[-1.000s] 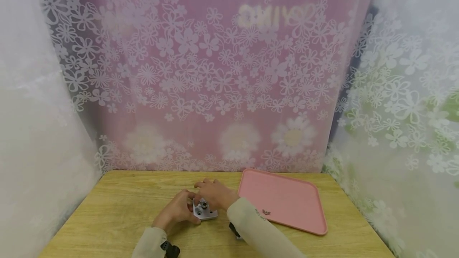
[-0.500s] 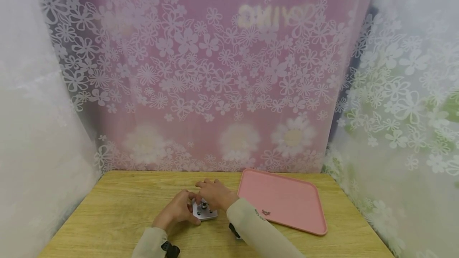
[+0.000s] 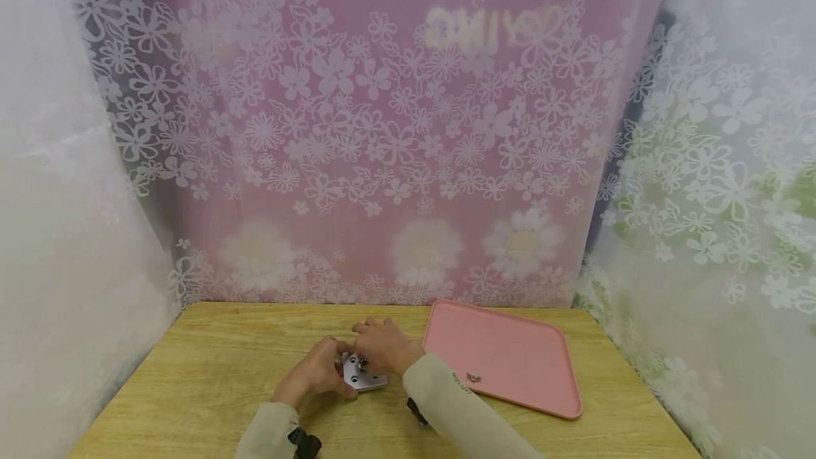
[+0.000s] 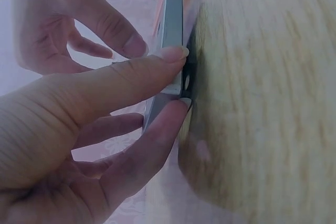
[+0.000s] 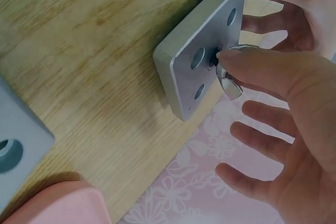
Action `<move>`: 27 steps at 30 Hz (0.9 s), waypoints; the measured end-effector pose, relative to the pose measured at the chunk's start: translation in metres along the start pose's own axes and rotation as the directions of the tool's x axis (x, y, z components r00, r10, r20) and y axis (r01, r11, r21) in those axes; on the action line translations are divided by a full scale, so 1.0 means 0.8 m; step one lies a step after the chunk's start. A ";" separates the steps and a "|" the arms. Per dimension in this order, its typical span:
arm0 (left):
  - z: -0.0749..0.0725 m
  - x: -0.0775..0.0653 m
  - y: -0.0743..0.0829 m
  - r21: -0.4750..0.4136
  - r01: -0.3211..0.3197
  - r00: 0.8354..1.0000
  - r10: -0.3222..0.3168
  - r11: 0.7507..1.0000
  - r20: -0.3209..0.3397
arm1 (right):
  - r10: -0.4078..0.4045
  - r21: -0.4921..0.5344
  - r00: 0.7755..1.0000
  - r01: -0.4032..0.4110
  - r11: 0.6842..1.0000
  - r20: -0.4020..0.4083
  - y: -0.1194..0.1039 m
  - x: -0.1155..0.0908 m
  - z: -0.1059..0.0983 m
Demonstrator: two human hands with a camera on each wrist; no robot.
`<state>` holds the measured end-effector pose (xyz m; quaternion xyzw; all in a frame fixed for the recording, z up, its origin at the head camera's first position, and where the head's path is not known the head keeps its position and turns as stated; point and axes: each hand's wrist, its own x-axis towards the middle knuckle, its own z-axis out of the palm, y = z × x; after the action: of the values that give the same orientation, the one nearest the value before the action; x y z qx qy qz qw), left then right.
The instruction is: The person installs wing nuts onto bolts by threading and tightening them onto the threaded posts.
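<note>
A silver metal plate with several round holes (image 3: 371,383) sits on the wooden table. My left hand (image 3: 312,376) grips its left side, with the thumb along the near edge and fingers at the far side. Over the plate's middle, my right hand (image 3: 384,348) pinches a shiny wing nut (image 5: 231,85) between thumb and forefinger; its other fingers are spread. A dark threaded shaft (image 5: 213,57) shows between the wing nut and the plate in the right wrist view. In the left wrist view, fingertips hold the plate's edge (image 4: 172,22), and a dark part shows beneath.
A pink tray (image 3: 503,346) lies at the right back, with small metal pieces (image 3: 473,377) near its front edge. Another silver plate with a hole (image 5: 26,156) lies near the tray, mostly hidden by the right sleeve in the head view. Flowered curtains (image 3: 382,126) surround the table.
My right fingers shift slightly at the wing nut, and its wings look turned. A hole at the plate's far side now shows. The left hand keeps its grip.
</note>
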<state>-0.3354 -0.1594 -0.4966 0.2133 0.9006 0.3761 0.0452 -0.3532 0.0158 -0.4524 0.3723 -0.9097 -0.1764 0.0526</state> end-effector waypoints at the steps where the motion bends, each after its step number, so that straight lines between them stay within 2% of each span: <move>1: 0.000 0.000 -0.001 0.002 0.001 1.000 -0.001 1.000 0.001 | 0.005 -0.010 1.000 -0.005 1.000 -0.004 0.000 0.000 0.000; 11: 0.001 0.003 -0.003 -0.021 0.012 1.000 -0.012 1.000 -0.001 | 0.094 -0.088 0.995 -0.093 0.992 0.015 -0.006 0.002 0.001; 16: 0.001 0.001 -0.002 -0.028 0.027 1.000 -0.027 0.999 -0.007 | 0.115 -0.084 0.993 -0.114 0.990 0.014 -0.002 -0.001 -0.008; 19: 0.001 -0.001 -0.001 -0.017 0.033 0.999 -0.033 0.999 -0.011 | 0.088 -0.016 0.996 -0.088 0.996 0.001 0.003 -0.004 -0.014; 22: 0.000 -0.002 0.000 -0.016 0.019 1.000 -0.019 1.000 -0.010 | 0.025 0.065 1.000 -0.024 0.998 -0.014 0.008 -0.007 -0.018; 27: 0.000 -0.002 0.000 -0.022 0.008 1.000 -0.008 1.000 0.001 | -0.036 0.115 0.999 0.036 0.993 -0.004 0.010 -0.007 -0.015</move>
<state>-0.3342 -0.1597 -0.4967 0.2093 0.8971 0.3858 0.0495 -0.3515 0.0214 -0.4378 0.3914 -0.9114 -0.1242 0.0287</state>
